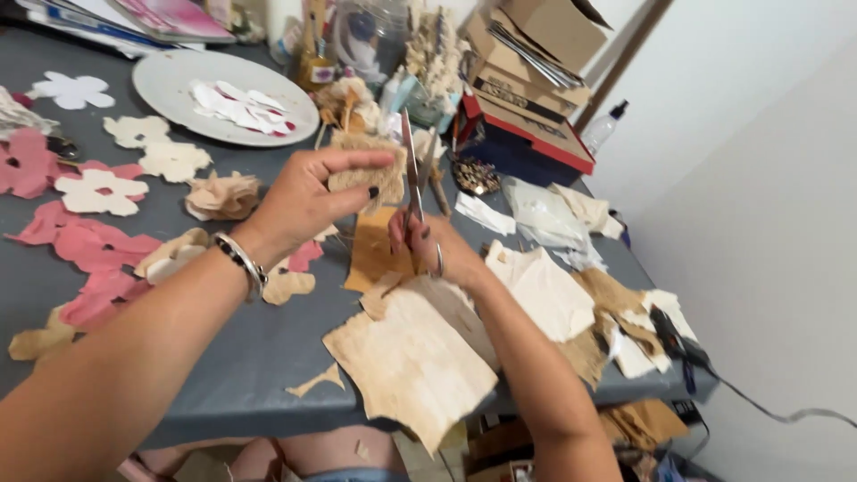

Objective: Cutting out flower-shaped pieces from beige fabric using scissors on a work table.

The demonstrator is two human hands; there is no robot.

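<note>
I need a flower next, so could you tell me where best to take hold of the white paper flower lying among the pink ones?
Pinch one petal edge of the white paper flower, coming from above; it lies flat on the grey table, so only its thin rim offers a hold.

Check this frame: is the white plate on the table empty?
No, the white plate holds a pile of white cut scraps with a bit of red.
</note>
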